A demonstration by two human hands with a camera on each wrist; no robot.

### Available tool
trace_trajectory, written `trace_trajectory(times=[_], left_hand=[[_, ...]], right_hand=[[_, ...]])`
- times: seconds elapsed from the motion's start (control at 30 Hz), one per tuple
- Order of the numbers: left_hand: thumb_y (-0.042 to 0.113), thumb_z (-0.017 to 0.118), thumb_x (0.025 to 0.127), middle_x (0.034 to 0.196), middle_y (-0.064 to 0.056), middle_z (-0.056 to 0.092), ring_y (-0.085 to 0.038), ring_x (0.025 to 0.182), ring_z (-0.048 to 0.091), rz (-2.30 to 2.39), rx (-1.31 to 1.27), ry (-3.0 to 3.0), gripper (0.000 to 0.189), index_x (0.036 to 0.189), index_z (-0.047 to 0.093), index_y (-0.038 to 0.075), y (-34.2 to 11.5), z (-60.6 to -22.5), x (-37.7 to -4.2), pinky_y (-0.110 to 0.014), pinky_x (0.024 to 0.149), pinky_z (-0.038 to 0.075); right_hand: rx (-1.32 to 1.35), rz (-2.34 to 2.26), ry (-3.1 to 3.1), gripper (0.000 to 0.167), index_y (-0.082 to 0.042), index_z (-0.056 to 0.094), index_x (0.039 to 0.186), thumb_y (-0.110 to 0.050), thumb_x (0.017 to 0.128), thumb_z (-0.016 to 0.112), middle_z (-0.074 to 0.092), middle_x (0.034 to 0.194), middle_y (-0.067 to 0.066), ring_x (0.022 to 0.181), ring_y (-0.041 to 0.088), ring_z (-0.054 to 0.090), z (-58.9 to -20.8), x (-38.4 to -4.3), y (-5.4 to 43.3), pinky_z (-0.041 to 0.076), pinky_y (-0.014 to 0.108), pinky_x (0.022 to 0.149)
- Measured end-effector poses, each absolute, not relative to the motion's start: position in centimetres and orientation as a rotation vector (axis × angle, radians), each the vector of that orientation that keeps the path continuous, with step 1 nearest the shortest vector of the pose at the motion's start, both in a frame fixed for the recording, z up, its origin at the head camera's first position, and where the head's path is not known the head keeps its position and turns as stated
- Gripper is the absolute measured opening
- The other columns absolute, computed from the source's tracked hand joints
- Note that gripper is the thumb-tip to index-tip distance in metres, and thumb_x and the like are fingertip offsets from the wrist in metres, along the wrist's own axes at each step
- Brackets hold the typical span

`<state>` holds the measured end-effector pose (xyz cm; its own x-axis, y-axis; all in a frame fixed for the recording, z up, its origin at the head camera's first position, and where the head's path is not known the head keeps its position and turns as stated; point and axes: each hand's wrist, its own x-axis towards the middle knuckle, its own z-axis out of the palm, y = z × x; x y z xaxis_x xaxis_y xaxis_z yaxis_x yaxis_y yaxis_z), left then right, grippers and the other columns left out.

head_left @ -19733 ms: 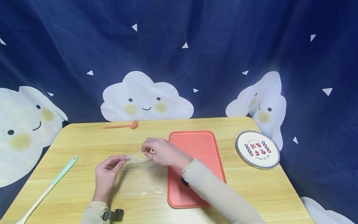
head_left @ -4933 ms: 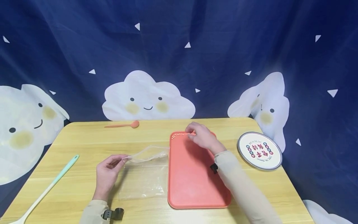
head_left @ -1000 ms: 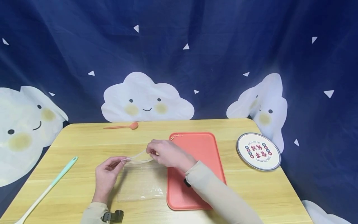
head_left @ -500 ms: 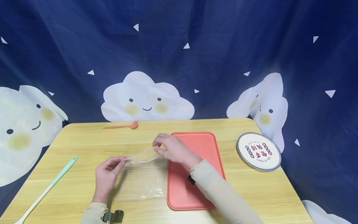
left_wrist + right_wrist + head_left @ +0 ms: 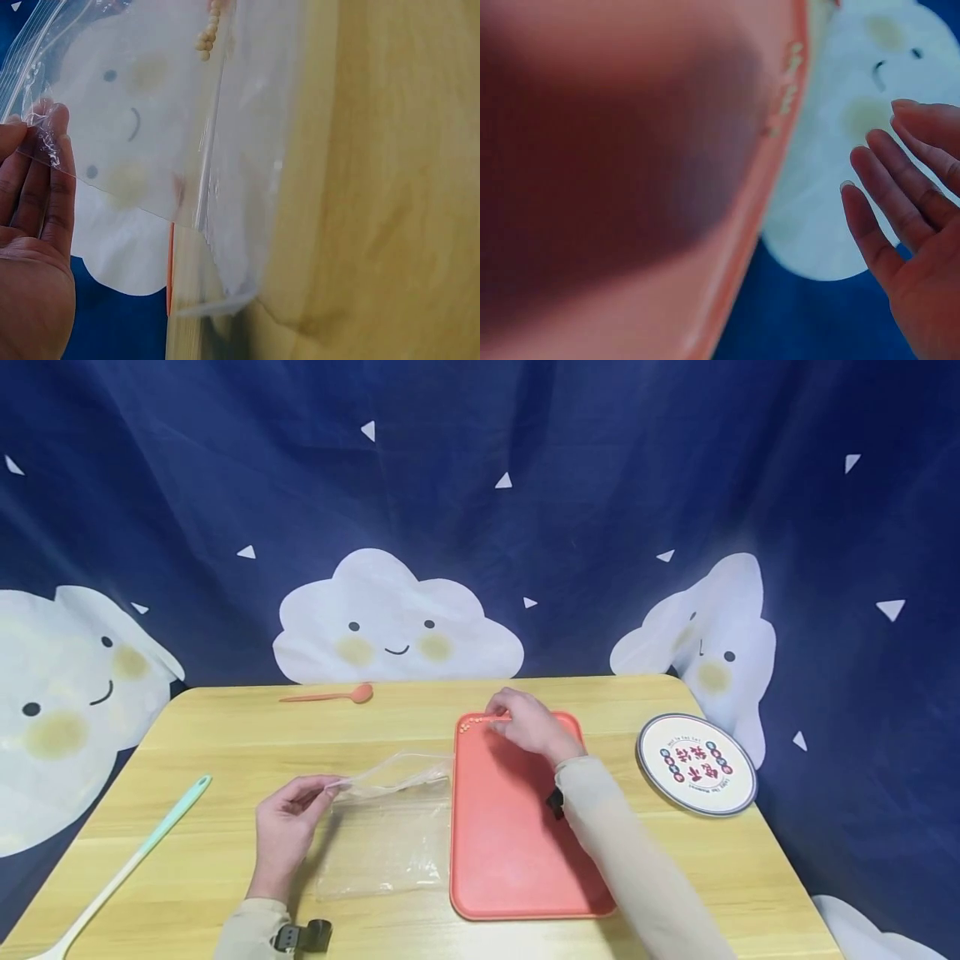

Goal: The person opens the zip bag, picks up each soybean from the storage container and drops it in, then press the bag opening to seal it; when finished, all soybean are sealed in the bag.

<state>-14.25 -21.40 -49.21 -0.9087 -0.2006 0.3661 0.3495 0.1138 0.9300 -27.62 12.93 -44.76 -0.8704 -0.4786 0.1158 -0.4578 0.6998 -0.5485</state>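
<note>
My left hand (image 5: pixel 288 827) pinches the left corner of a clear zip bag's (image 5: pixel 386 852) mouth between thumb and fingers. The bag lies on the table, its mouth raised and partly apart. My right hand (image 5: pixel 528 722) hovers over the far rim of a red tray (image 5: pixel 517 860), beside small pale round beads (image 5: pixel 467 725) in the tray's far left corner. In the right wrist view its fingers (image 5: pixel 885 180) are extended, with nothing visible between them. Several pale beads (image 5: pixel 206 37) show through the bag in the left wrist view; whether they are inside it I cannot tell.
A round white plate (image 5: pixel 697 764) with a blue rim and red lettering stands at the table's right edge. A red spoon (image 5: pixel 330 695) lies at the back. Along the left side lies a long utensil with a mint-green handle (image 5: pixel 161 831).
My right hand has let go of the bag's mouth and moved right to the tray's far rim. Beads seen right of the far rim's middle 19.7 seconds ago were gone one second ago.
</note>
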Motion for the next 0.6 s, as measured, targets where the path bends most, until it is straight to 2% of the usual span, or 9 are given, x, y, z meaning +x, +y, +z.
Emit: trace_trajectory(times=[0.37,0.6], left_hand=[[-0.024,0.064,0.081,0.092,-0.016,0.072,-0.012,0.081,0.070,-1.857,-0.180,-1.963,0.013,0.093,0.065,-0.018,-21.2,-49.1,-14.0,-0.021,0.075,0.057],[-0.026,0.063,0.080,0.091,-0.017,0.072,-0.012,0.080,0.070,-1.852,-0.150,-1.969,0.014,0.092,0.064,-0.019,-21.2,-49.3,-14.1,-0.021,0.075,0.056]], right_hand=[[-0.670,-0.750,2.807,0.022,-0.005,0.071,0.109,-0.007,0.087,0.074,0.067,0.100,0.003,0.097,0.020,0.064,-47.1,-29.6,13.3,0.051,0.034,0.090],[-0.712,-0.595,2.829,0.019,-0.007,0.073,0.107,-0.004,0.089,0.070,0.068,0.100,0.003,0.098,0.020,0.063,-47.5,-30.5,12.6,0.051,0.033,0.090]])
